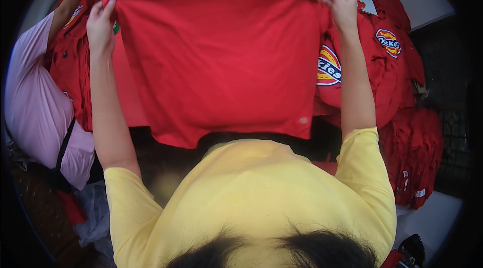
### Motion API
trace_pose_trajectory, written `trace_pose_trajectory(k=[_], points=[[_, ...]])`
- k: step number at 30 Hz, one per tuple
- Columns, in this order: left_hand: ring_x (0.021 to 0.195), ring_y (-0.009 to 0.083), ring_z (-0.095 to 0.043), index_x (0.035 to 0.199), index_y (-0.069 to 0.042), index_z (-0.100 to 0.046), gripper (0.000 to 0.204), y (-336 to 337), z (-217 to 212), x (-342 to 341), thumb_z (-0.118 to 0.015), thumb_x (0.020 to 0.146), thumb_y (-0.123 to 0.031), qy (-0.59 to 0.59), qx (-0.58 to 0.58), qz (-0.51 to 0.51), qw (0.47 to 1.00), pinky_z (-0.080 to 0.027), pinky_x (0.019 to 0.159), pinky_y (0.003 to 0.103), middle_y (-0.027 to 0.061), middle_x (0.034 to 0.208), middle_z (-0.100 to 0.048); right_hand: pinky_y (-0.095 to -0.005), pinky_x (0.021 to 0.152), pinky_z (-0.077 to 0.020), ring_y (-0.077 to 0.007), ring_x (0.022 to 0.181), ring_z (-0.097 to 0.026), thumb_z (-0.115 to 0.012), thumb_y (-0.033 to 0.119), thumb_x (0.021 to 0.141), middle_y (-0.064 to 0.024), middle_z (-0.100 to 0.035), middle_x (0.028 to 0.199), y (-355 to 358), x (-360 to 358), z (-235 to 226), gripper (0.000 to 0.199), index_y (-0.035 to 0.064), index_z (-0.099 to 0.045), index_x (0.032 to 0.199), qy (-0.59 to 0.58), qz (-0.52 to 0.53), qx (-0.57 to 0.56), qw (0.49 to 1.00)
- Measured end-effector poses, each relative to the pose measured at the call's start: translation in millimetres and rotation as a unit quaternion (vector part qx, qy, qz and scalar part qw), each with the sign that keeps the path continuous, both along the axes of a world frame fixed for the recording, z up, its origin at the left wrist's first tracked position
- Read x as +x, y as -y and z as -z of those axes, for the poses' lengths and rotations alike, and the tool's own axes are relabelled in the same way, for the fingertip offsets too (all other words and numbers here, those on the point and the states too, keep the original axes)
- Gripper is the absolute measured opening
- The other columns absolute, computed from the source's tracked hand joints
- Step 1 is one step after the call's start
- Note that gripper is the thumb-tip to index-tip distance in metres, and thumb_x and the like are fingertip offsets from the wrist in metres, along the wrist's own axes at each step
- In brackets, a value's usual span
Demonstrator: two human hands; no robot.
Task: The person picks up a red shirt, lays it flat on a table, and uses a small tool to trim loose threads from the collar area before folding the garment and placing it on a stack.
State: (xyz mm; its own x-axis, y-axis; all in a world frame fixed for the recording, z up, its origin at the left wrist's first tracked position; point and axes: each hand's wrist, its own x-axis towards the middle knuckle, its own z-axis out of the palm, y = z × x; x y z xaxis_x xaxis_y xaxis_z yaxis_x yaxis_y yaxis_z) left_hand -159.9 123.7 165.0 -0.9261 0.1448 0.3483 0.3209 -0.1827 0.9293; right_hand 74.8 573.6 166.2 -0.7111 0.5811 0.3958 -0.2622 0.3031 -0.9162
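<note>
A red T-shirt (226,61) hangs spread between my two raised hands, its lower hem toward me. Across its far part runs a large yellow and white print, cut off by the upper rim of the picture. My left hand (100,24) pinches the left side of the cloth between thumb and fingers. On the other side, my right hand (342,4) grips the shirt with the fingers closed at its edge. A small pale mark sits near the right corner of the hem. Faint creases run down the cloth, and the surface behind it is mostly hidden.
More red shirts (387,82) with oval prints are heaped at the right, and a folded stack (412,157) stands below them. A co-worker in a pink top (37,87) is at the left, beside other red garments (70,61). Clear plastic (95,212) lies at lower left.
</note>
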Motion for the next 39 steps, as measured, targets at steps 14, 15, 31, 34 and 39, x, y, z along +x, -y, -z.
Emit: trace_pose_trajectory(k=[14, 15, 31, 34, 39], points=[[0.117, 0.0359, -0.043, 0.114, -0.007, -0.054, 0.052, 70.4, 121.4, 201.9, -0.077, 0.071, -0.027, -0.081, -0.535, 0.080, 0.837, -0.038, 0.098, 0.043, 0.0170, 0.124, -0.045, -0.0251, 0.065, -0.0434, -0.0121, 0.071, -0.052, -0.068, 0.025, 0.084, -0.0057, -0.054, 0.082, 86.1, 156.1, 126.9, 0.040, 0.0001, -0.055, 0.112, 0.400, -0.022, 0.150, 0.904], [0.115, 0.0354, -0.045, 0.112, -0.008, -0.055, 0.050, 75.7, 114.3, 205.4, -0.077, 0.071, -0.024, -0.081, -0.538, 0.095, 0.833, -0.039, 0.097, 0.044, 0.0160, 0.122, -0.047, -0.0267, 0.066, -0.0440, -0.0146, 0.071, -0.054, -0.067, 0.027, 0.085, -0.0073, -0.055, 0.083, 89.8, 147.5, 133.2, 0.039, -0.0003, -0.056, 0.112, 0.355, 0.013, 0.177, 0.918], [0.095, 0.0155, -0.051, 0.105, -0.001, -0.047, 0.022, 125.5, 134.4, 175.0, -0.041, 0.085, 0.008, 0.009, -0.193, -0.250, 0.949, -0.041, 0.088, 0.029, 0.0077, 0.099, -0.051, -0.0306, 0.087, -0.0399, -0.0229, 0.093, -0.050, -0.043, -0.013, 0.068, -0.0099, -0.049, 0.093, 60.5, 110.9, 95.3, 0.029, -0.0001, -0.063, 0.085, 0.036, 0.140, 0.151, 0.978], [0.108, 0.0179, -0.050, 0.112, -0.002, -0.052, 0.037, 82.8, 154.6, 198.5, -0.044, 0.079, 0.012, 0.108, -0.171, -0.097, 0.974, -0.038, 0.096, 0.030, 0.0070, 0.109, -0.053, -0.0292, 0.085, -0.0395, -0.0223, 0.091, -0.050, -0.045, -0.012, 0.069, -0.0097, -0.048, 0.089, 65.4, 150.0, 99.4, 0.020, -0.0004, -0.058, 0.079, 0.125, 0.132, 0.148, 0.972], [0.092, 0.0251, -0.054, 0.092, -0.002, -0.066, 0.043, 98.3, 113.7, 203.6, -0.044, 0.060, 0.017, -0.054, -0.431, -0.150, 0.888, -0.042, 0.083, 0.032, 0.0109, 0.093, -0.047, -0.0282, 0.079, -0.0411, -0.0193, 0.084, -0.050, -0.045, -0.010, 0.069, -0.0078, -0.047, 0.087, 19.9, 205.1, 99.2, 0.026, 0.0031, -0.060, 0.085, 0.153, 0.268, 0.309, 0.900]])
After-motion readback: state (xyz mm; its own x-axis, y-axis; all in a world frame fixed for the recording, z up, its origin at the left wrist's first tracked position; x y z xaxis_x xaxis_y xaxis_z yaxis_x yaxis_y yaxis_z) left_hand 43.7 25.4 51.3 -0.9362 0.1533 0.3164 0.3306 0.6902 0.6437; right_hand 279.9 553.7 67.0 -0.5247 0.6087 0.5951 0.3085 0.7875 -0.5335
